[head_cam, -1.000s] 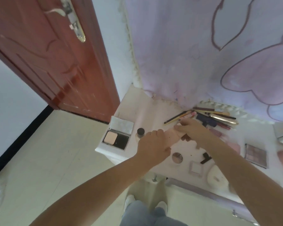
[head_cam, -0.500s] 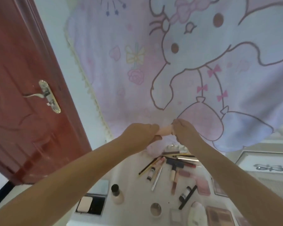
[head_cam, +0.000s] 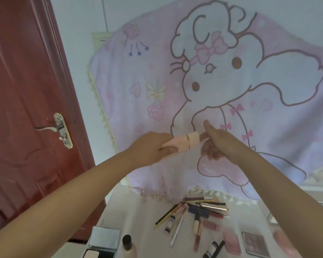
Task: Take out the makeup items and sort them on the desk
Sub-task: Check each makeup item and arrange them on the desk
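I hold a pink tube (head_cam: 183, 143) up before the cartoon blanket (head_cam: 231, 90) — my left hand (head_cam: 153, 148) grips its body, my right hand (head_cam: 215, 141) pinches the cap end. Below, pencils (head_cam: 177, 215) and palettes (head_cam: 256, 243) lie on the desk (head_cam: 138, 211).

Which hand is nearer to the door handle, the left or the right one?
Left. The left hand holds the pink tube on the side toward the door handle. The right hand pinches the tube's cap end, farther from the handle.
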Tool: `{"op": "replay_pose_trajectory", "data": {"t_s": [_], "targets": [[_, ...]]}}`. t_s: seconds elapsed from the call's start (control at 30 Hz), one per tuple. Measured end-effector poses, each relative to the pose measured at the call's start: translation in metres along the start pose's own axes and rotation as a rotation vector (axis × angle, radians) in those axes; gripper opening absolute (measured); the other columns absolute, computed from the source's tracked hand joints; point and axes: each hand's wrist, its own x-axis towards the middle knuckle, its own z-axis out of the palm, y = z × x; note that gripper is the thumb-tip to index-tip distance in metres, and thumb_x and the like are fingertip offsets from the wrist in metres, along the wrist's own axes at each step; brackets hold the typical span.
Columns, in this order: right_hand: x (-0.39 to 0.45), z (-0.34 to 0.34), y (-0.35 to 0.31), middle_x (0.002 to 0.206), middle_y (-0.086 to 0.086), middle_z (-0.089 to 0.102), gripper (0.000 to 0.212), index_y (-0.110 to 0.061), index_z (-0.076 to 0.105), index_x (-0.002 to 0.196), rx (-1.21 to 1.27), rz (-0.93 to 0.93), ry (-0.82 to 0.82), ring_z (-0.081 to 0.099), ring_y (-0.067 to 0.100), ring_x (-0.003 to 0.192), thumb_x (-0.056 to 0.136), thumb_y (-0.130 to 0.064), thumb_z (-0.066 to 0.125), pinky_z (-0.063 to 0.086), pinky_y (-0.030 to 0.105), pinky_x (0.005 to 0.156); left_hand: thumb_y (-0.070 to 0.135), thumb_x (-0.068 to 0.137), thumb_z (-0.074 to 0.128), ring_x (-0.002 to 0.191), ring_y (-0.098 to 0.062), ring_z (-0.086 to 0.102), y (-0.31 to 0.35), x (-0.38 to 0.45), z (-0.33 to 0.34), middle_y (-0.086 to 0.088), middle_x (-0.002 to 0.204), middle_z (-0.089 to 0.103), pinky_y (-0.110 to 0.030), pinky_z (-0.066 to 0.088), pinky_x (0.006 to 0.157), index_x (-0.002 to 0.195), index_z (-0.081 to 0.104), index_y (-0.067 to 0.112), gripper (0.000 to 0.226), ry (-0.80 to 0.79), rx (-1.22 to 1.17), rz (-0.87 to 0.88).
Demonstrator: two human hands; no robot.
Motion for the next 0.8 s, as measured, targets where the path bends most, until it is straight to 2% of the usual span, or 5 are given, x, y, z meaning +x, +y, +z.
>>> {"op": "replay_pose_trajectory", "data": {"t_s": [0.1,0.2,0.33,0.53,0.8], "targets": [[0.004,0.008,-0.003,0.035,0.003,0.051,0.05,-0.008,0.056,0.074,0.02,0.112,-0.053,0.037,0.011,0.026,0.095,-0.047,0.032,0.026,0.014,0.033,0.038,0.096,0.038,0.085,-0.025,0.056,0.004,-0.002,0.003,-0.004,0.093,0.058,-0.026,0.032,0.065,0.109,0.05,0.01,0.033,-0.001,0.254,0.018],[0.005,0.013,0.0,0.048,0.002,0.056,0.023,-0.009,0.057,0.076,0.158,0.021,-0.142,0.047,0.01,0.039,0.094,-0.02,0.047,0.037,0.019,0.04,0.039,0.096,0.036,0.084,-0.024,0.055,0.004,-0.006,0.005,-0.006,0.097,0.06,-0.026,0.032,0.065,0.109,0.05,0.009,0.035,-0.003,0.294,0.011],[0.009,0.013,0.009,0.072,0.004,0.058,0.015,-0.015,0.059,0.088,0.267,-0.134,-0.199,0.057,0.013,0.062,0.089,-0.002,0.051,0.05,0.016,0.05,0.035,0.095,0.043,0.071,-0.021,0.046,-0.007,-0.013,0.009,-0.006,0.078,0.052,-0.029,0.029,0.059,0.095,0.052,0.007,0.029,-0.016,0.134,-0.036],[0.018,0.02,0.023,0.084,0.002,0.065,0.022,-0.007,0.062,0.103,0.192,-0.201,-0.258,0.064,0.005,0.067,0.084,0.002,0.055,0.052,0.013,0.057,0.028,0.091,0.053,0.054,-0.01,0.037,-0.014,-0.021,0.011,0.005,0.059,0.038,-0.016,0.032,0.052,0.068,0.043,0.012,0.03,-0.074,-0.157,-0.164],[0.02,0.06,0.063,0.079,-0.002,0.068,0.028,-0.017,0.063,0.098,0.166,-0.095,-0.391,0.064,0.001,0.062,0.085,0.006,0.052,0.053,0.013,0.058,0.023,0.091,0.053,0.055,-0.006,0.042,-0.028,-0.057,0.058,0.006,0.061,0.044,-0.006,0.035,0.049,0.072,0.051,0.011,0.023,-0.153,-0.436,-0.401]]}}
